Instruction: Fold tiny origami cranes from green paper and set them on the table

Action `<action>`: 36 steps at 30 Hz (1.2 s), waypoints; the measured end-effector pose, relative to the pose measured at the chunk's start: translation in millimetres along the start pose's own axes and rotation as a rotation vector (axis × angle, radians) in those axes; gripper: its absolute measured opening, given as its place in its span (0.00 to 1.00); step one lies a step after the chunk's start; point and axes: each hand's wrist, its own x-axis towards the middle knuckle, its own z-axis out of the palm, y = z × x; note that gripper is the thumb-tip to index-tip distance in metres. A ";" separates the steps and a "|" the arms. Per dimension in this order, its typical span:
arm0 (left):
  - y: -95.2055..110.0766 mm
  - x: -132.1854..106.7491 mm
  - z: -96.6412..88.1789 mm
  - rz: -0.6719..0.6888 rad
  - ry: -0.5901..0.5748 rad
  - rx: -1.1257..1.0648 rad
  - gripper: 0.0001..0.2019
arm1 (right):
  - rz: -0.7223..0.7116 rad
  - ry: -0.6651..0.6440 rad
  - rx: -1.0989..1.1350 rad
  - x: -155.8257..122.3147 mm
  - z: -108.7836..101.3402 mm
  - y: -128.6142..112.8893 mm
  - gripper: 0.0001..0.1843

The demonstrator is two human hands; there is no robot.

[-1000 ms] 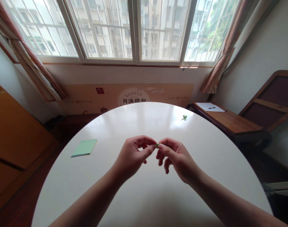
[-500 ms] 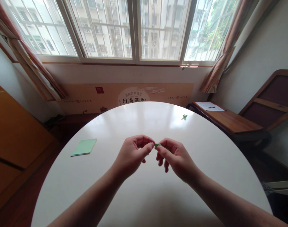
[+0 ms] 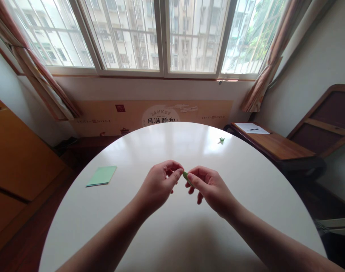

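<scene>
A small piece of folded green paper [image 3: 185, 176] is held up between my two hands, above the middle of the white table. My right hand [image 3: 205, 183] pinches it between thumb and fingers, which cover part of it. With thumb and forefinger together, my left hand [image 3: 164, 181] grips the paper's upper left tip. Farther back on the right lies a small folded green paper figure [image 3: 221, 141]. To the left of my hands is a stack of square light green paper [image 3: 101, 176].
The round white table [image 3: 172, 234] reaches toward a printed panel [image 3: 189, 117] below the barred window. Right of it stands a wooden side table [image 3: 288, 145] with a white sheet [image 3: 246, 127] and a pen. An orange-brown cabinet [image 3: 19, 158] is on the left.
The green paper has tilted, its left tip now higher and more of its length showing. My left fingers have shifted slightly up and left; my right hand stays nearly in place.
</scene>
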 end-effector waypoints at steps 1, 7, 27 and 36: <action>0.2 0.3 -0.1 0.001 0.001 -0.009 0.10 | 0.004 -0.009 -0.006 0.2 0.2 0.4 0.17; 4.3 1.3 -2.0 -0.035 0.081 -0.119 0.13 | 0.022 0.026 0.097 0.6 0.2 -3.0 0.15; 9.2 -5.1 3.1 -0.027 -0.007 -0.026 0.11 | 0.062 0.071 0.193 0.5 -1.0 -6.1 0.17; 4.1 -0.6 3.6 -0.060 -0.047 -0.078 0.11 | 0.055 0.046 0.120 2.1 -0.1 -2.3 0.15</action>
